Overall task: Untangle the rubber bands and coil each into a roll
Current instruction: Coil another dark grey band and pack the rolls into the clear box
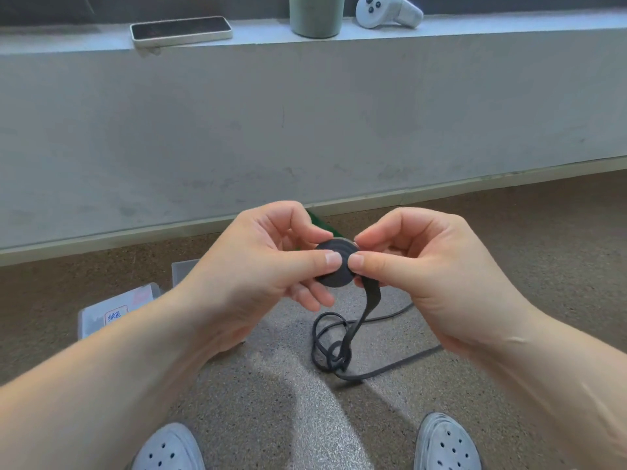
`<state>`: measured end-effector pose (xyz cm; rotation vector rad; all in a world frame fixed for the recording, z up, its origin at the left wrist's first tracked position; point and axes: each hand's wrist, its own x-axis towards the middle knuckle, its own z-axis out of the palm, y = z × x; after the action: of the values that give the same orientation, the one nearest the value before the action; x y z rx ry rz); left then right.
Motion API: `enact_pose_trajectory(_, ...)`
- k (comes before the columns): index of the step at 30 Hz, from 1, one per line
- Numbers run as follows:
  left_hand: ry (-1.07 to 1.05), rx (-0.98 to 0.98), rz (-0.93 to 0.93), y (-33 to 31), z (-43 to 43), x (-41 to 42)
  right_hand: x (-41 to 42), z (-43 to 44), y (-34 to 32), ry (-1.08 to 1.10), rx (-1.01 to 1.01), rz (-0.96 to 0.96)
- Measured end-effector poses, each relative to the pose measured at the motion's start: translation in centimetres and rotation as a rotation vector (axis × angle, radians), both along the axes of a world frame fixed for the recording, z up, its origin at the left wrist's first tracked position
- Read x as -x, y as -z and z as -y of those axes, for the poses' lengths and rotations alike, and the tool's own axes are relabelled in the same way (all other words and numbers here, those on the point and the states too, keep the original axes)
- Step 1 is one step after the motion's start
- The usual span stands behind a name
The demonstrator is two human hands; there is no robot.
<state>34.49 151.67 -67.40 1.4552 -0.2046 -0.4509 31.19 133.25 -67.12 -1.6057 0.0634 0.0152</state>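
- Head view: left hand (271,266) and right hand (417,269) pinch a part-wound black roll (334,266) — coiling unfinished.
- Below the roll, its loose tail (359,320) runs into a tangle (330,351) — still knotted.

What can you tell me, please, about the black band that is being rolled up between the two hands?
The black band is a flat, matt strip, rubbery in look. One end is wound into a tight flat disc, with spiral layers showing on its face. The left hand pinches the disc, thumb on its face; the right hand pinches its right edge. The loose tail hangs down to the speckled floor, where it lies in tangled loops.
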Motion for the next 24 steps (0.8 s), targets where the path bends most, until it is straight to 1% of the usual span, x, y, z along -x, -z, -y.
enact_pose_trajectory(5, -0.059, 0.097, -0.072, 0.4, 0.5, 0.4, -0.2, 0.2, -0.2, -0.007, -0.017, -0.087)
enact_pose_trajectory(8, -0.141, 0.187, -0.126, 0.5, 0.9, 0.6, -0.1, 0.1, -0.2, 0.007, -0.044, -0.108)
enact_pose_trajectory(12, -0.233, 0.288, -0.169, 0.9, 1.4, 1.1, 0.3, -0.6, 0.2, 0.066, -0.09, -0.071)
enact_pose_trajectory(16, -0.202, 0.347, -0.199, 1.2, 1.8, 1.8, 0.3, -0.8, 0.5, 0.118, -0.081, -0.012)
enact_pose_trajectory(19, -0.122, 0.299, -0.192, 1.2, 1.4, 1.5, 0.2, -0.5, 0.4, 0.102, -0.083, 0.014)
enact_pose_trajectory(22, -0.068, 0.106, -0.048, 1.0, 0.7, 0.7, 0.1, -0.2, 0.2, 0.074, -0.071, 0.003)
enact_pose_trajectory(24, -0.067, 0.049, 0.009, 0.8, 0.4, 0.2, 0.0, -0.1, 0.0, 0.046, -0.083, -0.017)
